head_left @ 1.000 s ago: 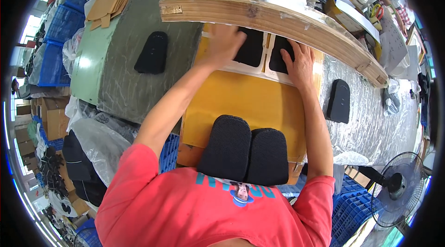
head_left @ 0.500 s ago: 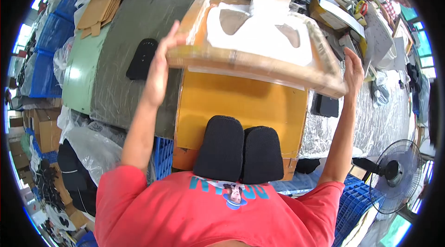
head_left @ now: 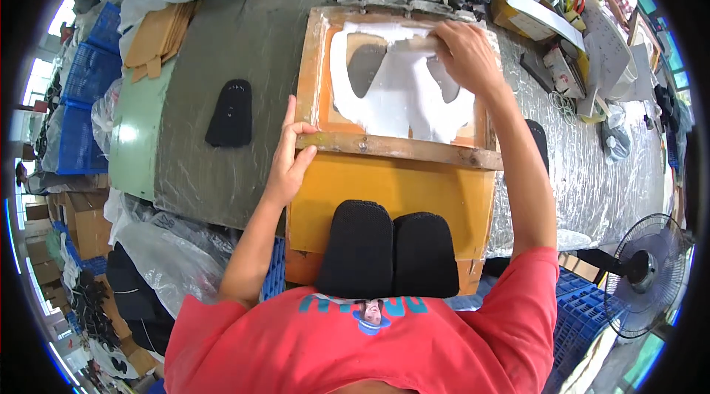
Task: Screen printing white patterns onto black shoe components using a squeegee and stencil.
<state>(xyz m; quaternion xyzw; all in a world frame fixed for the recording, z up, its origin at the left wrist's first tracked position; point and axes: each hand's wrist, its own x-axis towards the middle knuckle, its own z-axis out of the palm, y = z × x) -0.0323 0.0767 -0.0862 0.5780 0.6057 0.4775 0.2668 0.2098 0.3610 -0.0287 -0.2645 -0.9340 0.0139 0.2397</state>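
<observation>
A wooden-framed printing screen (head_left: 399, 147) lies over a yellow-orange board, its mesh partly covered with thick white ink (head_left: 396, 87). My left hand (head_left: 288, 164) grips the frame's near left corner, thumb and fingers about the wood, one finger pointing up. In my right hand (head_left: 469, 57) is a squeegee (head_left: 416, 44), held by its right part and standing in the ink near the far side. The fingers of that hand are partly hidden by its back. Two black rounded pads (head_left: 360, 246) rest side by side on the board's near end, against my shirt.
Single black pads lie left (head_left: 231, 113) and right (head_left: 539, 142) of the screen. Metal clamps (head_left: 407, 0) line its far edge. Brown cardboard pieces (head_left: 159, 35) sit far left. An open box of papers (head_left: 529, 13) stands far right; a fan (head_left: 637, 267) is near right.
The screen has come down from its tilted, raised position onto the board. My right hand has left the frame's right side and taken hold of the squeegee; my left stays at the left corner.
</observation>
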